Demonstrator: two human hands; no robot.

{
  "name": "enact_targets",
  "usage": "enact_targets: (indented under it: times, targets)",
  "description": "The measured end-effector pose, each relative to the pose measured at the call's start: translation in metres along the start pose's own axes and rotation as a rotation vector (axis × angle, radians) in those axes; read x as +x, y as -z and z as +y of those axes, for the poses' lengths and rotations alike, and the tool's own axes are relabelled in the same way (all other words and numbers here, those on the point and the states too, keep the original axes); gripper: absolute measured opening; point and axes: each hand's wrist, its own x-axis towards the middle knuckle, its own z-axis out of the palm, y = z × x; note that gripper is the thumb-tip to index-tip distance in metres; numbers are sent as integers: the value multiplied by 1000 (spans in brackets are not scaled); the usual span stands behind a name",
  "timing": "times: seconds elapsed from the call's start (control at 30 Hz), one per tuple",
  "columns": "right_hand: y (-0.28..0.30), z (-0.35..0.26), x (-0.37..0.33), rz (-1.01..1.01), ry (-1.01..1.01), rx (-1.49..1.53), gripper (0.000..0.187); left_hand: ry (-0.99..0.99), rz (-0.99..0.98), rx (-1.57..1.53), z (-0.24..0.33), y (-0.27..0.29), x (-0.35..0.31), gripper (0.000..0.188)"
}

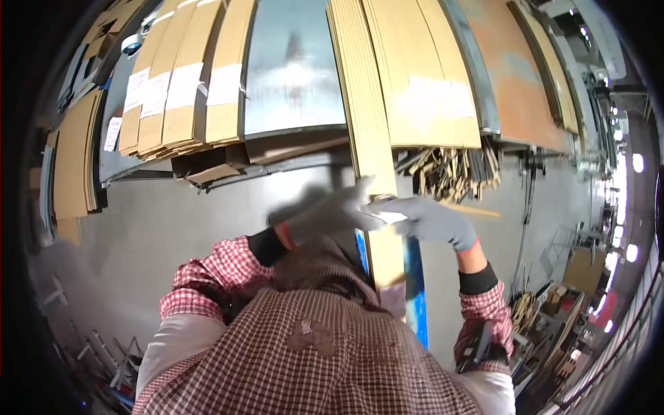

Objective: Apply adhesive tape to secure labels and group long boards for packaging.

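My left hand (339, 213) and my right hand (437, 223), both in grey gloves with red-edged cuffs, meet in front of me over a long stack of narrow cardboard strips (373, 149). A small white slip (393, 217) lies between their fingertips. The right fingers are closed on it from the right. From the left, the left fingers pinch at its edge, with one digit sticking up and away. What the slip is I cannot make out. The cardboard stack runs from the far bench toward my body, beneath both hands.
A blue-sided support (418, 304) stands under the stack's near end. Along the far side, tied flat cardboard bundles (181, 83) and a wide cardboard stack (429, 83) lie on metal benches (294, 97). Cut cardboard scraps (453, 173) hang out below. More scraps (529, 311) are piled at right.
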Motion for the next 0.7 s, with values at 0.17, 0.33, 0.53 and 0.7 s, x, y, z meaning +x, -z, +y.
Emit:
enact_targets:
  times: [0.17,0.33,0.53,0.7]
  targets:
    - [35,2,23,-179,-432,140,36,103,162,-291,0,8,-11,59]
    - [32,206,13,28,-565,-32,29,131,280,8,-137,10,32,33]
    - [-27,255,31,506,-320,-228,15,-281,23,378,-272,17,71,10]
    - [-79,103,50,833,-505,-278,77,74,-35,334,-192,23,56,22]
